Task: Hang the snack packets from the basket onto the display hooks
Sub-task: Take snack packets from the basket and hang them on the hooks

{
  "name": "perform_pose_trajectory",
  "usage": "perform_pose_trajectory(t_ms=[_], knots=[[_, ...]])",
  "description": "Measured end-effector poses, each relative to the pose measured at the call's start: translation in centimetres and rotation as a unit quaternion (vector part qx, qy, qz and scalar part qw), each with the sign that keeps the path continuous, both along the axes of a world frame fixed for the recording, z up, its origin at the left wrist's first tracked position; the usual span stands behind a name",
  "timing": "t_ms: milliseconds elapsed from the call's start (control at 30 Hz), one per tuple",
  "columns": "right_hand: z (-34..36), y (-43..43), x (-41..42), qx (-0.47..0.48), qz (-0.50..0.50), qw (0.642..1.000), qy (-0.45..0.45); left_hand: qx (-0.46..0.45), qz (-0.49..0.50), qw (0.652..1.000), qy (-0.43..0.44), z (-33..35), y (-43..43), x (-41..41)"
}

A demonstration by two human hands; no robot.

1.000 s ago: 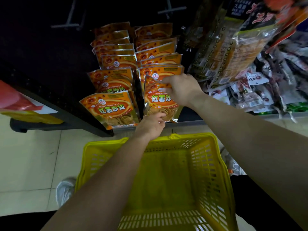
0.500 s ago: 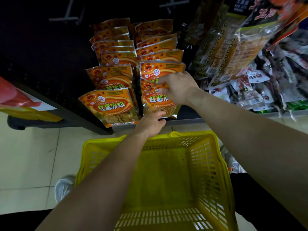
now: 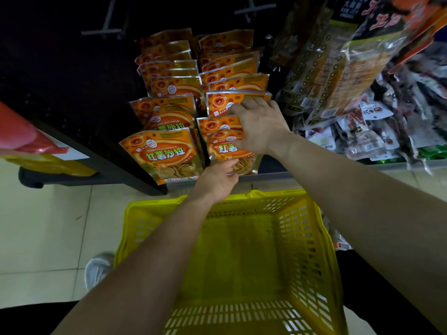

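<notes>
Yellow plastic basket (image 3: 232, 250) sits below the rack, apparently empty, so this looks like the last packet. Orange packets (image 3: 169, 110) overlap in two columns so each label shows. Front right packet (image 3: 226, 153) hangs lowest: right hand (image 3: 260, 128) pinches its top, likely seating it on a hidden hook; left hand (image 3: 217, 181), fingers loosely curled, steadies its bottom edge.

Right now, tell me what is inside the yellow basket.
The yellow basket shows only its bare slotted floor; no packets are visible inside. Both forearms cross over it, hiding strips of the floor.
</notes>
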State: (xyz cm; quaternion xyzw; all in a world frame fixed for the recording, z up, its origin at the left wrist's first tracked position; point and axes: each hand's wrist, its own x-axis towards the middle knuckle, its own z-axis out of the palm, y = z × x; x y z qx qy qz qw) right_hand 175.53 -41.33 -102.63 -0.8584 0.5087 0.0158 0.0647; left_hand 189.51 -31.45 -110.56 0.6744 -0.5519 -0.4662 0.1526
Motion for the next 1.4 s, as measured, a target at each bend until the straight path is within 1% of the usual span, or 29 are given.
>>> perform_pose_trajectory(t_ms=[233, 333, 433, 533, 633, 733, 867, 1067, 1400], knots=[[0.8, 1.0, -0.8, -0.007, -0.003, 1.000, -0.005, -0.012, -0.020, 1.000, 0.006, 2.0, 1.1, 1.3], [1.1, 1.4, -1.1, -0.014, -0.011, 1.000, 0.004, -0.018, -0.015, 1.000, -0.016, 2.7, 1.5, 2.0], [0.9, 1.9, -1.7, -0.015, -0.030, 0.999, 0.013, 0.002, -0.025, 0.999, -0.031, 2.8, 1.4, 1.6], [0.5, 2.1, -2.3, -0.019, -0.057, 0.998, 0.009, 0.007, -0.041, 0.997, -0.061, 2.6, 0.7, 0.6], [0.0, 1.9, -2.7, -0.031, -0.089, 0.996, -0.003, 0.009, -0.030, 0.996, -0.080, 2.4, -0.4, -0.2], [-0.7, 1.7, -2.8, -0.037, -0.129, 0.991, -0.027, 0.029, -0.017, 0.997, -0.076, 2.1, -1.8, -0.4], [-1.1, 1.1, -2.3, -0.020, -0.147, 0.988, -0.048, 0.027, -0.012, 0.997, -0.073, 2.0, -2.9, -0.2], [-0.4, 1.7, -2.3, -0.030, -0.148, 0.988, -0.040, 0.025, -0.026, 0.998, -0.051, 2.8, -1.6, 0.3], [3.5, 3.9, -2.9, -0.032, -0.135, 0.990, -0.038, 0.017, -0.041, 0.999, -0.027, 5.6, 1.8, 1.4]])
